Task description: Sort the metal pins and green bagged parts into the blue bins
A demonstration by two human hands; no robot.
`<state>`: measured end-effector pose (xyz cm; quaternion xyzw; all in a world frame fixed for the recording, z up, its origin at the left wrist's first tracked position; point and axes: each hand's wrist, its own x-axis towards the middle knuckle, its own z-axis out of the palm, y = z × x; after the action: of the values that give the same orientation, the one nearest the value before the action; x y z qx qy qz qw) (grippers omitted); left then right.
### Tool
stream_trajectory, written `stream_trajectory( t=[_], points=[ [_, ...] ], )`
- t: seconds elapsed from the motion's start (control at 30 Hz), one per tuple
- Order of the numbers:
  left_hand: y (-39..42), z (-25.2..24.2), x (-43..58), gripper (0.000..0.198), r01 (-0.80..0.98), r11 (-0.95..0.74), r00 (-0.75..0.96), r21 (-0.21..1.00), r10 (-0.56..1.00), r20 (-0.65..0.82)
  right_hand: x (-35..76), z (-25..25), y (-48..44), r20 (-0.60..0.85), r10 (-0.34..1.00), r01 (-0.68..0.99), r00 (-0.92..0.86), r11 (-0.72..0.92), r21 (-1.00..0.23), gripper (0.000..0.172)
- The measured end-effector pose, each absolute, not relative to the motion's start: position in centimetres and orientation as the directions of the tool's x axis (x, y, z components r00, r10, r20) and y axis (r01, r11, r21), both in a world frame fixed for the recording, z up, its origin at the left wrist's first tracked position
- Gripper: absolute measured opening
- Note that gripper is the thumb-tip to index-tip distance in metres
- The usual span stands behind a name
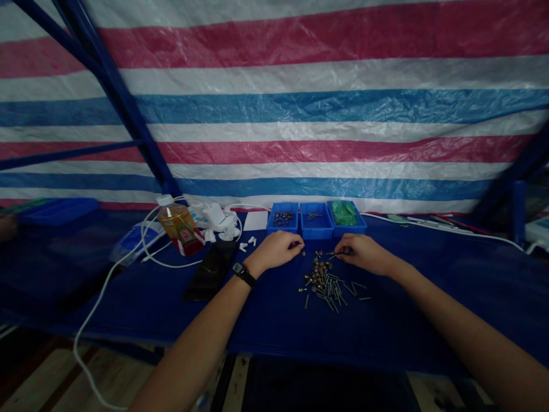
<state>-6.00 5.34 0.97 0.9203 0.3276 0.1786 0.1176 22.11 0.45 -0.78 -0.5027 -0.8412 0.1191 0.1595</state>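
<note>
Head view: three blue plastic trays (316, 233) stand in a row, with a loose heap of screws and brass-headed fasteners (321, 283) on the blue cloth (128, 303) just in front of them. The left tray holds a small batch of dark-headed fasteners (283, 218), the middle a few long screws (313, 216), the right a green plastic bag (343, 213). Most pieces lie in the heap, few in the trays. Left hand (274, 252): fingertips (295, 245) curled together beside the heap, grip unclear. Right hand (364, 254): fingers (343, 252) pinch a thin screw (331, 254) just above the heap.
</note>
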Motion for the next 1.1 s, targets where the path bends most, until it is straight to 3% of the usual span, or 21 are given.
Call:
stream_trajectory(
  t=[0.17, 0.37, 0.5, 0.77, 1.1],
  points=[
    [5.1, 1.0, -5.8, 0.021, 0.549, -0.76, 0.733, 0.348, 0.638, 0.238, 22.2, -0.1, 0.2, 0.137, 0.883, 0.808, -0.449, 0.467, -0.36, 0.013],
    [5.0, 1.0, -5.6, 0.021, 0.55, -0.756, 0.736, 0.355, 0.64, 0.222, 22.1, -0.4, 0.0, 0.099, 0.901, 0.788, -0.423, 0.42, -0.45, 0.026],
    [5.1, 1.0, -5.6, 0.021, 0.553, -0.757, 0.736, 0.349, 0.64, 0.222, 21.8, -0.3, -0.1, 0.095, 0.888, 0.775, -0.45, 0.441, -0.453, 0.015],
    [5.2, 0.9, -5.5, 0.021, 0.562, -0.756, 0.737, 0.335, 0.642, 0.212, 25.2, 4.2, -1.5, -0.191, 0.862, 0.719, -0.47, 0.248, -0.65, 0.018],
    [5.2, 1.3, -5.5, 0.022, 0.559, -0.754, 0.738, 0.345, 0.642, 0.208, 25.3, 4.3, -2.5, -0.38, 0.784, 0.725, -0.49, 0.125, -0.677, 0.015]
  ],
)
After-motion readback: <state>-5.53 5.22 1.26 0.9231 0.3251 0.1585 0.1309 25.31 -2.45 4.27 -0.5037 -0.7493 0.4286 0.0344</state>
